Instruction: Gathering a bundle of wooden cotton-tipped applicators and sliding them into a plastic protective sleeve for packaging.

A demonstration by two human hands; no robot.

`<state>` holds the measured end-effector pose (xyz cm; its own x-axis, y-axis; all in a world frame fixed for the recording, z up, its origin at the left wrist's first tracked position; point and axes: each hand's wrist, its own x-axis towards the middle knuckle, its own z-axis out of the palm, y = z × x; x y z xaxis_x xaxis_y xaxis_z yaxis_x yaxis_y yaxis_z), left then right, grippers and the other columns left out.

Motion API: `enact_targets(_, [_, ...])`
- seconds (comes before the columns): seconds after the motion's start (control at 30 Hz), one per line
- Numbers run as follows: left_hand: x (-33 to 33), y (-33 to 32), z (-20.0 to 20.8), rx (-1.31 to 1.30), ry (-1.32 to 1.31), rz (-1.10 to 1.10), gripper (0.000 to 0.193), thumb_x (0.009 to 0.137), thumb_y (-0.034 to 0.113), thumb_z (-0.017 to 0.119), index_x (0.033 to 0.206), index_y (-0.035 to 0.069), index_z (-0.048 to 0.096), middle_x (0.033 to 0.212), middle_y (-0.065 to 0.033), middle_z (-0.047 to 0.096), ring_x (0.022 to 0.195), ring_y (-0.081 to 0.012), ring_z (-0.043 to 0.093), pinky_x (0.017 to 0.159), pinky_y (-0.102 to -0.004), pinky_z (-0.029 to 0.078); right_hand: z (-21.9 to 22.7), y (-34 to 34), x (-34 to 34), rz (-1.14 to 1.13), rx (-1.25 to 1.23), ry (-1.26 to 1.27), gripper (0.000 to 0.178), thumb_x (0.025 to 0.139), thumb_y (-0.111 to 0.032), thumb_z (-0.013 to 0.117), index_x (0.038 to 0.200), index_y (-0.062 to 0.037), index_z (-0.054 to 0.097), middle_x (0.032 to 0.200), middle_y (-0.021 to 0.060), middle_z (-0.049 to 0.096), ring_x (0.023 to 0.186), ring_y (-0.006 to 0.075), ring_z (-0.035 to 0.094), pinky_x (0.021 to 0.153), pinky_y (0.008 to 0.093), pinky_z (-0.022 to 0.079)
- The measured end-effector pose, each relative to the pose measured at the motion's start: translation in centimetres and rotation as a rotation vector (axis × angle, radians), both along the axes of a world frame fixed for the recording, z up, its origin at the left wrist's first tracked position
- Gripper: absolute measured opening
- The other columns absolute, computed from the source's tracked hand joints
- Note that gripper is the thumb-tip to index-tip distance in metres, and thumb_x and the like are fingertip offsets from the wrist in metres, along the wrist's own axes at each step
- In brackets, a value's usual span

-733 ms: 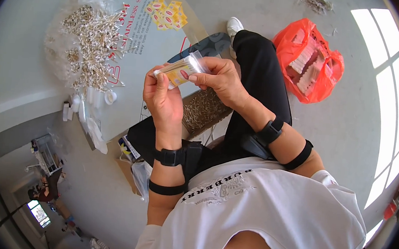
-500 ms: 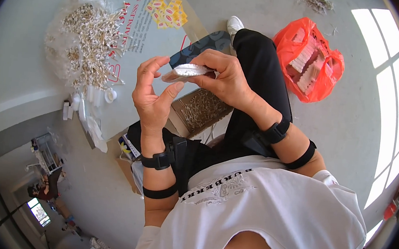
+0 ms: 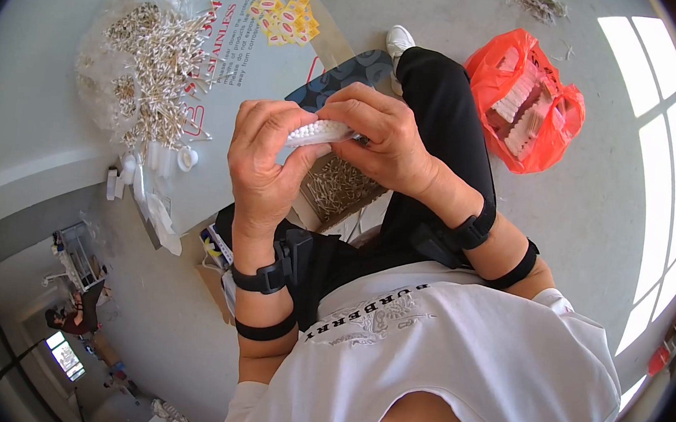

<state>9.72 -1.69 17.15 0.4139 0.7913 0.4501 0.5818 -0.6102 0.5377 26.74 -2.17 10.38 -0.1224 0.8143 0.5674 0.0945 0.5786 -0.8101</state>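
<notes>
A small clear plastic pack of cotton swabs (image 3: 313, 133) is held up between both hands, its row of round white tips facing me. My left hand (image 3: 266, 159) pinches its left end, thumb below and fingers above. At the other end, my right hand (image 3: 393, 143) grips the pack with its thumb and curled fingers, which hide part of it. Below the hands, an open cardboard box (image 3: 305, 211) holds many loose cotton swabs (image 3: 342, 185).
Left, on the table (image 3: 236, 132), loose cotton swabs (image 3: 156, 71) lie heaped on plastic film. Small yellow-and-white cards (image 3: 292, 23) are scattered farther back. A red plastic bag (image 3: 482, 66) with pink-and-white packs stands on the floor at right. Another person (image 3: 84, 309) is at far lower left.
My left hand's fingers were spread around the pack's left end; they have closed onto it. The pack has turned so its swab tips show more clearly.
</notes>
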Motion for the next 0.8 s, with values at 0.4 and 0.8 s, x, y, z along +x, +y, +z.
enact_targets(0.4, [-0.6,0.5,-0.6,-0.067,-0.012,-0.022,0.031,0.068,-0.002,0.08,0.096,0.002,0.067,0.093,-0.0093,0.066,0.086,-0.0252,0.061,0.074,-0.0352,0.051,-0.1,0.4,0.2,0.042,-0.058,-0.009,0.03,0.07,0.006,0.072,0.099,-0.0004,0.066,0.095,0.0101,0.064,0.078,0.0244,0.065,0.066,0.0299,0.052])
enact_targets(0.8, [-0.7,1.0,-13.6,-0.507,-0.474,0.289,0.026,0.079,-0.005,0.076,0.103,0.001,0.07,0.093,-0.0054,0.071,0.083,-0.0106,0.064,0.075,-0.0249,0.053,-6.6,2.5,-0.5,0.077,-0.307,-0.091,0.025,0.078,0.0,0.073,0.103,-0.0007,0.068,0.086,0.0064,0.067,0.072,0.0143,0.066,0.065,0.0256,0.052])
